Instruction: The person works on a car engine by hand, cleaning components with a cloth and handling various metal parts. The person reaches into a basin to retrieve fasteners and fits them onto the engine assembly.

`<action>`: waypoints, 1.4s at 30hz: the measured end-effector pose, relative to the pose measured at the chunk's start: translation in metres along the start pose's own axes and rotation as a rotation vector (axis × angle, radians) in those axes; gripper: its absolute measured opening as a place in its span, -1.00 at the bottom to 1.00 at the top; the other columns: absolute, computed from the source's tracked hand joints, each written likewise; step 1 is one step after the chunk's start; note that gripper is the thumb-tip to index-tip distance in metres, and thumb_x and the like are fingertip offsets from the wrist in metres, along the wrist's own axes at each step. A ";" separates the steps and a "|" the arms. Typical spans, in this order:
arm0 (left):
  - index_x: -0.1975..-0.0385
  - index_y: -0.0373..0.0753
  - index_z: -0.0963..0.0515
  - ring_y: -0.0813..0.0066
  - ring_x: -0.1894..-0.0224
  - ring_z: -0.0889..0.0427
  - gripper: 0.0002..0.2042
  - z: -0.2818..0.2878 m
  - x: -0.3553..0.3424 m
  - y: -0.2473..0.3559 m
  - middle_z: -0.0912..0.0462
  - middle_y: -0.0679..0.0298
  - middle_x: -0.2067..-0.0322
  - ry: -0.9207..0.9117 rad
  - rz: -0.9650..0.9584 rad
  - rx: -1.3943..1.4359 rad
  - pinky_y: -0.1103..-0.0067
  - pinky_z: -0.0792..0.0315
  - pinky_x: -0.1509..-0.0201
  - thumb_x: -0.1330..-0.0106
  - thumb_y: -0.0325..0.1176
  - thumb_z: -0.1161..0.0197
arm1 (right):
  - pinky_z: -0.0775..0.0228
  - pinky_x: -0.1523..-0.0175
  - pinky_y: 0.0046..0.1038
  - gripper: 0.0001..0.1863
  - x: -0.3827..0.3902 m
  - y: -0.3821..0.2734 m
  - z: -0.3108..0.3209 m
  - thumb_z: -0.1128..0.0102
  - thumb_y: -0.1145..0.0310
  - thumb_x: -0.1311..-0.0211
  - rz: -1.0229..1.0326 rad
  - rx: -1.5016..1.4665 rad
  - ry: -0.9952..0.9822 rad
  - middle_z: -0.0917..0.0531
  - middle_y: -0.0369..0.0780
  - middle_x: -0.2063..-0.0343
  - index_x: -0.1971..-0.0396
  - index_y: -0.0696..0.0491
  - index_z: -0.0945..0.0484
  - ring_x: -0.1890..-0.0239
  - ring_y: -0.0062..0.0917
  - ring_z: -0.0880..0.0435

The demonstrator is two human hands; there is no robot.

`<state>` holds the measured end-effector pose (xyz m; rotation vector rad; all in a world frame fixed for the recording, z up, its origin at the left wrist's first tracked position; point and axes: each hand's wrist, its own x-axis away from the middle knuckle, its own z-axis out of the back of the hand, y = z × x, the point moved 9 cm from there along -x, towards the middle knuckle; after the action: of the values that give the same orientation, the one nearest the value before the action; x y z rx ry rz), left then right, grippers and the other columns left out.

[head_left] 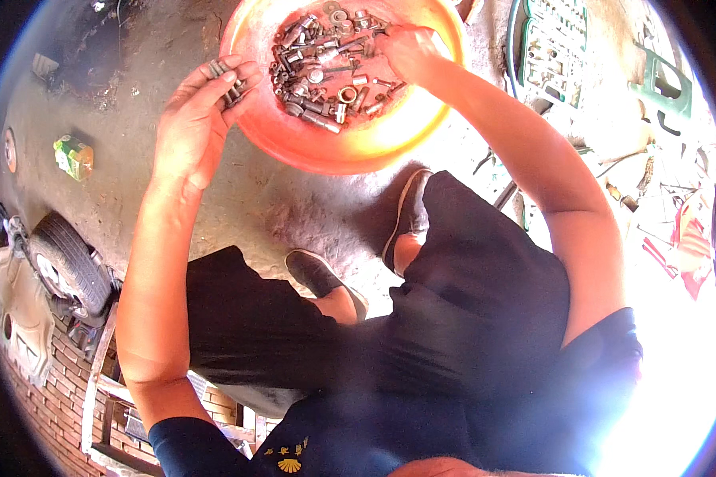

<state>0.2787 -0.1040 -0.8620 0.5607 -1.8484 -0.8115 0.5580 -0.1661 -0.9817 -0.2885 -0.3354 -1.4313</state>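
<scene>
My left hand is raised at the left rim of an orange-red plastic basin. Its fingers are closed around several bolts, whose threaded shafts show between thumb and fingers. Over the right side of the basin, my right hand reaches down to the hardware, its fingers bent together at the pile's edge. What they grip, if anything, is hidden. Loose bolts, nuts, washers and sleeves lie heaped on the basin's floor. A ring-shaped nut sits near the pile's front.
A green tool case with sockets lies open at the far right. Scattered tools and a red cloth-like item lie farther right. A small green box stands on the floor at left, with a wheel nearer. My shoes are below the basin.
</scene>
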 end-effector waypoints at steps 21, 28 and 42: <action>-0.27 -0.42 -0.47 0.19 -0.33 -0.58 -0.57 -0.080 0.018 -0.052 -0.65 -0.03 -0.19 -0.323 0.325 0.220 0.30 -0.40 -0.50 -0.53 -0.29 -0.18 | -0.61 -0.19 -0.25 -0.75 0.004 0.020 0.097 -0.23 0.36 -0.53 0.217 -2.230 -0.230 -0.73 -0.20 0.05 -0.09 0.11 -0.58 -0.03 -0.39 -0.73; -0.36 -0.38 -0.43 0.27 -0.28 -0.61 -0.54 -0.086 0.011 -0.008 -0.65 0.06 -0.19 -0.177 -0.047 -0.081 0.34 -0.42 -0.45 -0.53 -0.35 -0.25 | -0.62 -0.15 -0.30 -0.79 0.009 -0.024 0.118 -0.25 0.38 -0.53 0.232 -2.270 -0.301 -0.73 -0.27 0.14 -0.04 0.11 -0.62 0.02 -0.47 -0.73; -0.07 -0.37 -0.61 0.40 0.05 -0.76 -0.77 -0.069 0.010 0.015 -0.76 0.17 0.12 -0.089 -0.186 -0.139 0.46 -0.63 -0.17 -0.49 -0.46 -0.32 | -0.56 0.14 -0.62 -0.82 0.011 -0.064 0.152 -0.22 0.34 -0.56 0.260 -1.999 -0.104 -0.69 -0.33 0.30 0.06 0.14 -0.63 0.29 -0.71 -0.65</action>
<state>0.3378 -0.1201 -0.8259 0.6228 -1.8221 -1.0956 0.4872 -0.1248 -0.8381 -1.8927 1.1594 -1.0091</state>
